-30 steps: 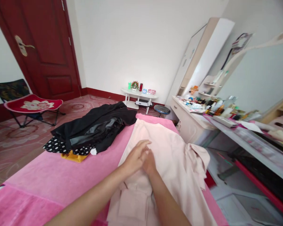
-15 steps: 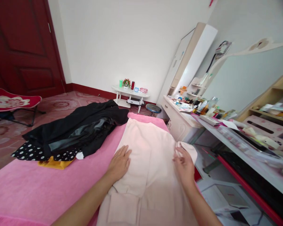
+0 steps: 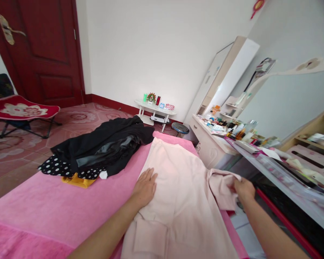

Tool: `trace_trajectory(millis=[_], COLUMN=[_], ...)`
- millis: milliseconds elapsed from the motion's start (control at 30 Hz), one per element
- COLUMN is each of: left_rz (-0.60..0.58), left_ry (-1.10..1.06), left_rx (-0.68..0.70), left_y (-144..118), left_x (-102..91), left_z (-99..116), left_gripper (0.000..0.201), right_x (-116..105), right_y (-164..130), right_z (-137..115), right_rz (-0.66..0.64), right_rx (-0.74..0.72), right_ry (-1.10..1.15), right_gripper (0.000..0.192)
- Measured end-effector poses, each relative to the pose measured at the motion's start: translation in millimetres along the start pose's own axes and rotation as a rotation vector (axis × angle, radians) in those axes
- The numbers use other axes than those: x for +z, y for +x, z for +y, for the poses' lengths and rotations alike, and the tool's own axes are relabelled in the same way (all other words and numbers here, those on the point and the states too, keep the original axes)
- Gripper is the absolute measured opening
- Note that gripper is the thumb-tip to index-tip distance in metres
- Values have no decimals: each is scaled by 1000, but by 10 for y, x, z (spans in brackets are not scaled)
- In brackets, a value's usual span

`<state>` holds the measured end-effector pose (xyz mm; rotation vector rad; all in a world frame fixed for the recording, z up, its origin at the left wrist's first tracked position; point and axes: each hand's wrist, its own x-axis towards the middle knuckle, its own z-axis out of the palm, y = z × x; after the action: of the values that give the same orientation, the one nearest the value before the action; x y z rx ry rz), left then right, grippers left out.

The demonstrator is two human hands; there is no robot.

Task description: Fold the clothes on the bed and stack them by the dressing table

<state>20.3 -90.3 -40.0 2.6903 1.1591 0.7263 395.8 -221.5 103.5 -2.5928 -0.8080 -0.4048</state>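
A pale pink long-sleeved top [image 3: 189, 194] lies spread on a pink bed cover [image 3: 110, 201]. My left hand [image 3: 146, 187] rests flat on its left side, fingers stretched out. On that side one sleeve [image 3: 150, 237] is folded inward over the body, its cuff near the bottom of the view. At the right, my right hand [image 3: 243, 189] pinches the other sleeve [image 3: 223, 189] and holds it out past the edge of the bed. The sleeve hangs in loose folds between hand and top.
Left of the top lies a pile of black clothes [image 3: 110, 144], with polka-dot and yellow cloth beneath. A cluttered dressing table [image 3: 216, 138] and desk run along the right. A red folding chair [image 3: 24, 109], low white table [image 3: 153, 106] and round stool [image 3: 180, 127] stand beyond.
My right hand has moved right, drawing the sleeve outward from the top's side. My left hand stays flat on the top. The whole view has shifted slightly left.
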Motion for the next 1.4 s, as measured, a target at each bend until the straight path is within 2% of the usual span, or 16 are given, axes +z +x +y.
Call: trace_trajectory(millis=[100,200,300,400,467,567,633,733,800,867,967,1033,1100,1167,1233,1400], left_rz=[-7,5,58,87,78,77,82,90,103,131,131,53,-69,-152,-162,1], left_ry=[-27,-80,-199,-359,-428,-458,-454,-447,-436,-384,-199,-51,49,79,64,-14], left_rx=[-7,9,48,95,129,161,169,183,200,196,78,-35,-99,-111,-105,-102], left_y=[1,7,-3,-49,-85,-114,-109,-92,-89,-96,-81,-13,131,359,661,1550], left_x=[-10,-35,-99,-177,-207,-208,-198,-202,-220,-247,-290,-318,-350,-396,-469,-781], left_z=[-6,-22,-38,-33,-18,2,10,20,37,70,145,191,210,196,163,140], left_gripper=[43,43,35,26,25,24,24,24,30,39,53,59,49,30,19,29], right_x=[-411,-756,-995,-1046,-929,-553,-254,88,200,241,245,240,230,210,174,-8], right_y=[352,380,-73,-813,-1265,-1671,-1758,-1754,-1749,-1770,-1824,-1839,-1822,-1783,-1739,-1710], right_z=[-474,-1164,-1765,-1913,-1711,-1093,-582,162,554,809,933,906,857,823,803,675], right_rz=[67,133,57,-179,-317,-440,-379,-230,-169,-189,-322,-403,-466,-509,-518,-511], right_rx=[-113,-381,-794,-1253,-1284,-1086,-942,-762,-643,-512,-330,-282,-281,-281,-270,-248], right_ry=[26,108,216,320,349,370,361,266,207,160,93,85,133,212,292,495], right_gripper=[31,38,40,42,39,33,29,35,42,48,51,46,40,37,35,38])
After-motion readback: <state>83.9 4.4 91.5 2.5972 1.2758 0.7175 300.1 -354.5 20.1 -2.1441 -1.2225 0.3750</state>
